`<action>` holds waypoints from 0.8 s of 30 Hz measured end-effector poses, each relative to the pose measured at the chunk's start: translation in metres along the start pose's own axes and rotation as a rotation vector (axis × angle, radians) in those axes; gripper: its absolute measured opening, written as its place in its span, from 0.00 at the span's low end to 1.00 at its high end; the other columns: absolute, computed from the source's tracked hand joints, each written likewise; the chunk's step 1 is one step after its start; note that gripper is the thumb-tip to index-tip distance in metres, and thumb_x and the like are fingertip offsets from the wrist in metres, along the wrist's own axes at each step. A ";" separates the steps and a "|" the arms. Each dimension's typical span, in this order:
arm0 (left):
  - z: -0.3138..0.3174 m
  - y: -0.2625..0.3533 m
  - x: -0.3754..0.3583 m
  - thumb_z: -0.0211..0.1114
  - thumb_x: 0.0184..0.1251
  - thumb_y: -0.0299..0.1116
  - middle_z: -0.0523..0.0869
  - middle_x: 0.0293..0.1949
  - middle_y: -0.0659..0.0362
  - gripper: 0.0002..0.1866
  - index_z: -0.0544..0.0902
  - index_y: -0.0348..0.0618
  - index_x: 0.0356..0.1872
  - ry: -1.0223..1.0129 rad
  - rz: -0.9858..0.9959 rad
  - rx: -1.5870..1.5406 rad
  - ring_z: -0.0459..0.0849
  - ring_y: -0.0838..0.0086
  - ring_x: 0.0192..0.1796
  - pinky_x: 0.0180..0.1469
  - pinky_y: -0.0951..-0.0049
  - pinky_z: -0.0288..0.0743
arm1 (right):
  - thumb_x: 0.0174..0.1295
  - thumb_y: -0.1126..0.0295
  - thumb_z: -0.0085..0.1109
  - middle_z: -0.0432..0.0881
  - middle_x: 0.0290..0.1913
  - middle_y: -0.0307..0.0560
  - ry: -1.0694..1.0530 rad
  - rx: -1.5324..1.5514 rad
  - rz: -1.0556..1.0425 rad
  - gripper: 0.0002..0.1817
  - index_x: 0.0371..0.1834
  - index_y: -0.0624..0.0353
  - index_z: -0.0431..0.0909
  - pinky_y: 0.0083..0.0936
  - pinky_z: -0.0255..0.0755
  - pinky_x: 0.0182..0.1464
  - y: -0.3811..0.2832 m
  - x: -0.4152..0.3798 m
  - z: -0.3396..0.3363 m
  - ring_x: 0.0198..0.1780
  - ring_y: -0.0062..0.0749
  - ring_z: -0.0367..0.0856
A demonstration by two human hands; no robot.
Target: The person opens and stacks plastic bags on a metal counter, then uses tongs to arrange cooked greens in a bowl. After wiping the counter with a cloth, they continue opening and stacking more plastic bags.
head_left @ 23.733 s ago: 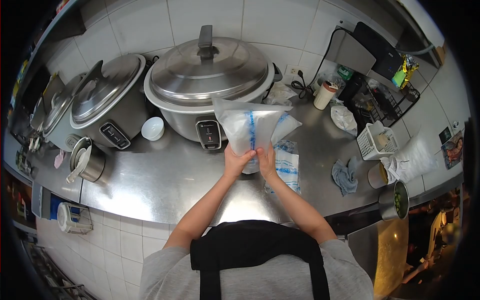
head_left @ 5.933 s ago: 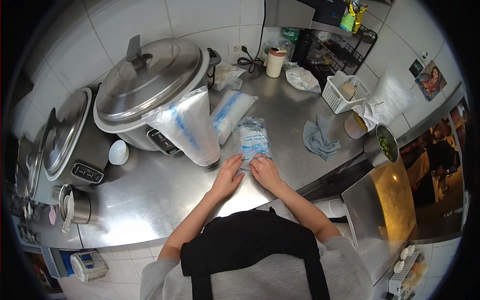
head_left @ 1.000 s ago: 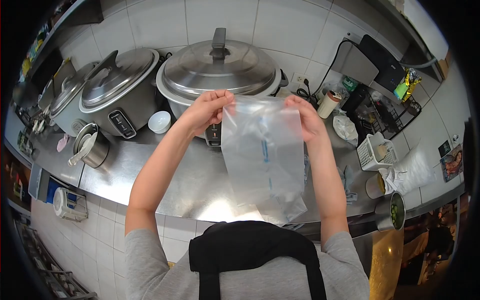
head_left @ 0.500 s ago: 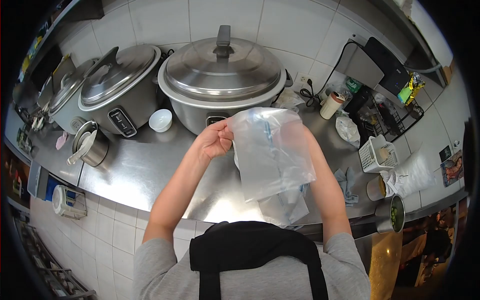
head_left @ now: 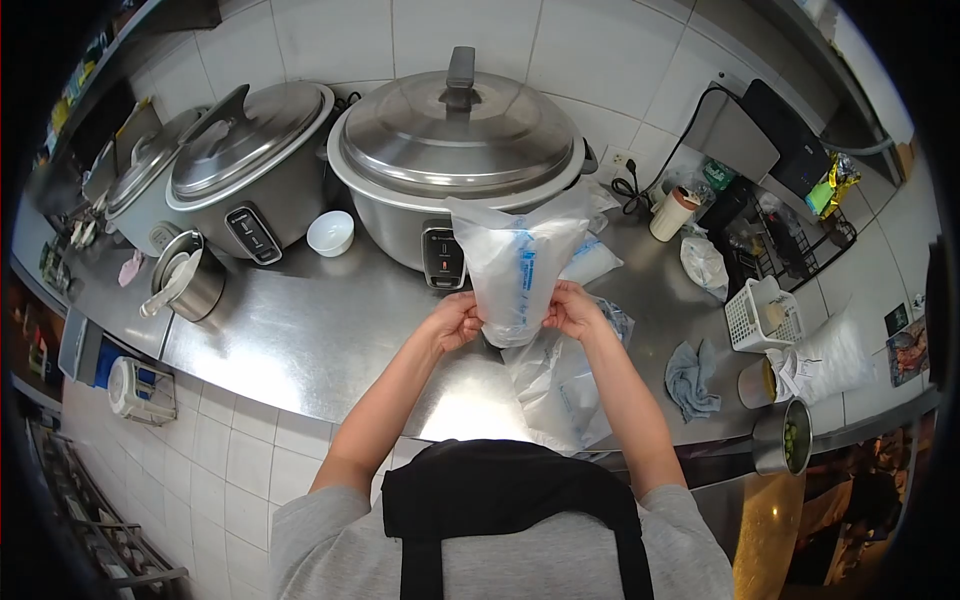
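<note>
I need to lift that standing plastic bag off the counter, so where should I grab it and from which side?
Probably low down, from both sides. The bag stands upright on the counter, its top open and floppy, so the base is likely the steadiest part. The left hand and right hand already flank it there.

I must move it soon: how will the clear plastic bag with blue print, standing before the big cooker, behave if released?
The clear plastic bag with blue print is probably floppy: thin, creased film. Both hands steady its base, so it may tip.
</note>
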State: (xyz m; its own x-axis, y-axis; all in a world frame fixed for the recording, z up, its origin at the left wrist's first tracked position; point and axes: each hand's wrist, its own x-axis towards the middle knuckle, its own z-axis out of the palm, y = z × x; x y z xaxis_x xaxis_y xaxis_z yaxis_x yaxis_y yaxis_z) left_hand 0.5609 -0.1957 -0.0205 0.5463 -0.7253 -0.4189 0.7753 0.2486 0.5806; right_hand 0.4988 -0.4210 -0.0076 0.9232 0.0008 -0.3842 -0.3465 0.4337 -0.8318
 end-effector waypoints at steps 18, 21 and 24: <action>0.078 0.055 -0.026 0.63 0.61 0.33 0.83 0.37 0.59 0.13 0.79 0.37 0.44 0.017 0.988 0.356 0.78 0.79 0.39 0.44 0.79 0.70 | 0.60 0.80 0.49 0.79 0.33 0.36 0.181 -0.363 -0.618 0.09 0.42 0.63 0.76 0.14 0.67 0.40 -0.039 -0.006 0.041 0.35 0.16 0.74; 0.087 0.056 -0.028 0.64 0.60 0.32 0.84 0.32 0.60 0.10 0.82 0.36 0.37 0.057 1.093 0.314 0.78 0.81 0.33 0.39 0.81 0.70 | 0.62 0.78 0.48 0.79 0.33 0.36 0.008 -0.032 -0.848 0.08 0.42 0.63 0.76 0.15 0.65 0.42 -0.073 -0.040 0.072 0.35 0.16 0.73; 0.083 0.052 -0.024 0.64 0.59 0.31 0.84 0.31 0.60 0.09 0.83 0.36 0.36 0.036 1.151 0.331 0.78 0.81 0.35 0.41 0.82 0.70 | 0.63 0.73 0.50 0.79 0.35 0.36 -0.038 -0.203 -1.010 0.08 0.42 0.64 0.75 0.15 0.65 0.44 -0.084 -0.050 0.075 0.37 0.17 0.73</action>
State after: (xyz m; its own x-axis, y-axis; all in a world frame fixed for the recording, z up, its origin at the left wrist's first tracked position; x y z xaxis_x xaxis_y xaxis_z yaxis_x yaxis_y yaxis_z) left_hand 0.5618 -0.2182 0.0779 0.8783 -0.1660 0.4483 -0.2908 0.5587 0.7767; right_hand 0.4940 -0.3896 0.1114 0.8026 -0.2499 0.5417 0.5758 0.0874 -0.8129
